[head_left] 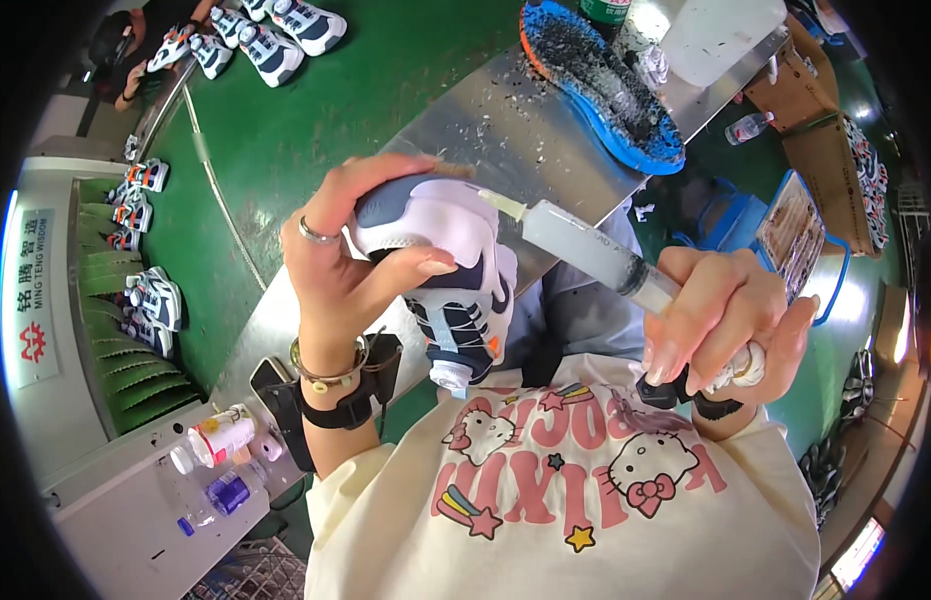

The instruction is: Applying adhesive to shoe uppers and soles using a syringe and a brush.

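A sneaker [451,215] in white, pale grey and navy is held up in front of my chest, toe part toward the far side, its lower end pointing down toward me. My left hand [336,240] is wrapped around it, thumb across the upper. In my right hand [726,320] is a syringe [586,245] with a clear barrel and black plunger seal, fingers closed around its rear end. The pale nozzle of the syringe points left at the sneaker's edge; its tip appears to touch or nearly touch there. A small whitish wad sits within my right palm.
Beyond my hands, a metal bench [506,120] bears a blue sole-shaped tray [626,110] full of dark scraps. At left, a white ledge holds a white bottle [224,437] and a purple-labelled bottle [228,492]. Finished-looking sneakers [276,50] stand far left, near another person. A blue-framed chair [791,235] is at right.
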Action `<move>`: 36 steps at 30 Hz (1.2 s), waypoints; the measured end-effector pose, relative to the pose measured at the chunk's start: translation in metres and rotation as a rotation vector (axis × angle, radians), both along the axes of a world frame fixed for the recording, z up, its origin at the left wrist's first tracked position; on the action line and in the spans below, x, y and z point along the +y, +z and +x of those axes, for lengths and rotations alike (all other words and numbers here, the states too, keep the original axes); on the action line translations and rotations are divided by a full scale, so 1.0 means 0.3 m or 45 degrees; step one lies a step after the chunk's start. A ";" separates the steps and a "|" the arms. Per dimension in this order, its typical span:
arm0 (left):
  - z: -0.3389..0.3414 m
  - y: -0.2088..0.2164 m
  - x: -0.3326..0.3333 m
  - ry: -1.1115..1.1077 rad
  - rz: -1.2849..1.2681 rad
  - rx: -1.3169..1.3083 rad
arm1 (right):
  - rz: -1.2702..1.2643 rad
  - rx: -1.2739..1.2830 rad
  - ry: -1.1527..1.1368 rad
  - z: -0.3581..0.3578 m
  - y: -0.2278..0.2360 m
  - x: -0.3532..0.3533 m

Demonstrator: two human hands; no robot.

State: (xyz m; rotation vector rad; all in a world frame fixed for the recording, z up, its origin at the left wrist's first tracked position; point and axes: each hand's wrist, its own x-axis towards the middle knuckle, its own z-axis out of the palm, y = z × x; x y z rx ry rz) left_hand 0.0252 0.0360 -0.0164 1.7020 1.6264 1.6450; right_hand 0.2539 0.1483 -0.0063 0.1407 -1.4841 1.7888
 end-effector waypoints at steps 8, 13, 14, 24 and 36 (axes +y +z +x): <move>-0.019 0.011 0.046 -0.099 0.060 0.176 | -0.091 -0.016 0.011 -0.055 -0.012 -0.006; -0.046 -0.004 0.083 -0.208 0.088 0.124 | -0.102 -0.022 0.058 -0.070 -0.047 0.039; -0.056 -0.015 0.089 -0.207 0.072 0.119 | -0.131 -0.035 0.053 -0.079 -0.058 0.043; -0.124 -0.096 0.089 0.161 0.020 0.018 | -0.071 -0.149 -0.044 -0.116 -0.154 0.078; -0.196 -0.191 0.080 0.366 0.021 0.071 | -0.229 -0.223 0.094 -0.101 -0.250 0.038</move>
